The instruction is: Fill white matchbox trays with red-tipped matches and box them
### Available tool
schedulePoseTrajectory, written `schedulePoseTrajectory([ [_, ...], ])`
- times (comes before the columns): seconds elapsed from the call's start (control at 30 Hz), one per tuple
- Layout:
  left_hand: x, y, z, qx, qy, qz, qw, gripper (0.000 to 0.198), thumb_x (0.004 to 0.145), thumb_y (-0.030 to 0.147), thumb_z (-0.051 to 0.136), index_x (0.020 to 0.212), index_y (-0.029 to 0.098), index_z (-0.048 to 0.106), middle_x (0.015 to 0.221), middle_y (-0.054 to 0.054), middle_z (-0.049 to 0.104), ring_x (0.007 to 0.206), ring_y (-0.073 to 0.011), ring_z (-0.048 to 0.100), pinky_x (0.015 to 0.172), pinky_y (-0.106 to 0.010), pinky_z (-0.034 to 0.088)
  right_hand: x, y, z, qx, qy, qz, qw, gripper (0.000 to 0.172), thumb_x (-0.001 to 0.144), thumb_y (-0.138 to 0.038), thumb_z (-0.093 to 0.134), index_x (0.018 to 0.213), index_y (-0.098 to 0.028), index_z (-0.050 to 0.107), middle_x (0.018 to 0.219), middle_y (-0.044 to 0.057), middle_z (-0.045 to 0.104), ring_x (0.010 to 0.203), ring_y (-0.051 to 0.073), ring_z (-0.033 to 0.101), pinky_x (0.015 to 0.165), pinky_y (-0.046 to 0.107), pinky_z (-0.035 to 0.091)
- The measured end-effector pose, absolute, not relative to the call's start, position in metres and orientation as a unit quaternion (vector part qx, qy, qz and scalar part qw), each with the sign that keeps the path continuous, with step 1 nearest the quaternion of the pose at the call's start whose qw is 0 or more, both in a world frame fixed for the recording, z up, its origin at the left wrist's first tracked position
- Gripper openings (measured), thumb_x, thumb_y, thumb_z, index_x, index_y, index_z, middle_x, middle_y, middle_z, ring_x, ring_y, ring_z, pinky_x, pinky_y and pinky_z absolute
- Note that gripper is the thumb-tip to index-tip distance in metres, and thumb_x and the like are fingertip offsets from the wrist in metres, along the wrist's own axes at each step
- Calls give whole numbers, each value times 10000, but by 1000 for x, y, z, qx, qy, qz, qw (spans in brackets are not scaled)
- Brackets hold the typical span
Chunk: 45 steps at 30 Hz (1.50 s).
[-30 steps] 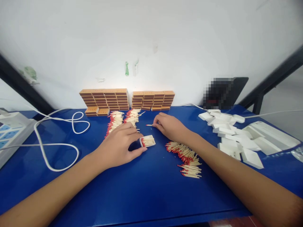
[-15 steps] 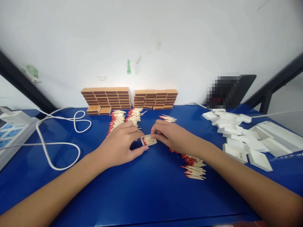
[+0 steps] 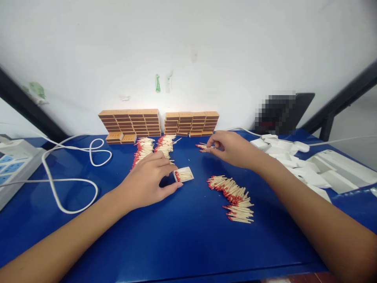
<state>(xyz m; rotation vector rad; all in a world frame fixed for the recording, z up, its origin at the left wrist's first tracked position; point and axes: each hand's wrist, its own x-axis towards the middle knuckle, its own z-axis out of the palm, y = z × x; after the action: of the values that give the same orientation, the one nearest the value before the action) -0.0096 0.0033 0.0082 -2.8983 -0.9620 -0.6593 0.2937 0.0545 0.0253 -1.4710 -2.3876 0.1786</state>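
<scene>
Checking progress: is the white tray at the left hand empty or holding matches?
Holding matches: red tips show inside the open tray, gripped by the left hand.

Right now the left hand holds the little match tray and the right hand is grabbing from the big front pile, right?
Not quite. The head view shows the right hand at the small bunch of matches farther back, apart from the big front pile. The left hand does hold the little match tray.
</scene>
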Motion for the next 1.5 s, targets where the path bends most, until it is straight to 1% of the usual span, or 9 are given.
schedulePoseTrajectory([
  [0.17,-8,3,9,-928,-308,-207,13,278,983,420,718,1103,175,775,840,-52,718,891,-246,631,806,-387,519,298,62,14,-521,-842,81,117,101,957,-198,626,920,-171,716,908,92,711,803,216,609,729,329,420],
  [0.3,-9,3,9,-928,-308,-209,10,278,978,414,726,1105,172,776,849,-54,721,887,-245,629,798,-390,520,300,66,9,-505,-848,83,142,80,944,-192,635,976,-176,707,933,86,711,793,208,600,723,317,413],
  [0.4,-10,2,9,-927,-310,-210,8,273,971,409,734,1103,173,775,867,-56,728,892,-244,626,810,-399,525,302,69,7,-486,-855,86,159,134,946,-208,634,1044,-185,722,939,79,702,782,202,586,722,314,407],
  [0.57,-10,2,9,-928,-310,-206,6,285,983,423,717,1104,172,777,857,-57,724,900,-246,630,818,-400,526,305,69,10,-488,-853,86,164,134,947,-256,624,995,-187,728,886,71,696,760,199,582,706,311,410],
  [0.77,-9,2,9,-929,-310,-205,6,279,978,422,722,1106,178,772,859,-57,726,899,-246,629,812,-394,524,315,70,19,-529,-839,90,94,109,896,-209,629,880,-185,734,829,59,717,708,182,594,648,295,412],
  [0.87,-9,2,10,-928,-311,-207,6,261,968,402,737,1104,182,770,872,-58,734,903,-248,633,815,-392,524,315,70,19,-536,-834,103,82,138,910,-163,596,883,-186,729,835,63,735,722,185,622,666,293,436],
  [1.2,-10,2,9,-929,-308,-206,9,281,978,413,727,1117,173,771,862,-58,728,897,-247,631,816,-395,522,304,63,17,-507,-849,104,103,159,981,-200,552,920,-180,697,887,81,725,772,200,616,706,314,439],
  [1.4,-9,2,9,-928,-313,-204,3,267,978,409,724,1109,180,766,874,-59,733,902,-245,631,825,-399,527,301,64,13,-499,-855,89,112,83,956,-232,625,933,-188,692,890,69,706,778,193,594,701,304,420],
  [1.5,-9,2,9,-929,-311,-199,9,276,985,421,711,1103,178,768,861,-60,728,898,-247,635,815,-398,527,303,65,13,-519,-842,100,102,97,975,-254,630,940,-188,692,906,75,714,789,203,603,702,312,414],
])
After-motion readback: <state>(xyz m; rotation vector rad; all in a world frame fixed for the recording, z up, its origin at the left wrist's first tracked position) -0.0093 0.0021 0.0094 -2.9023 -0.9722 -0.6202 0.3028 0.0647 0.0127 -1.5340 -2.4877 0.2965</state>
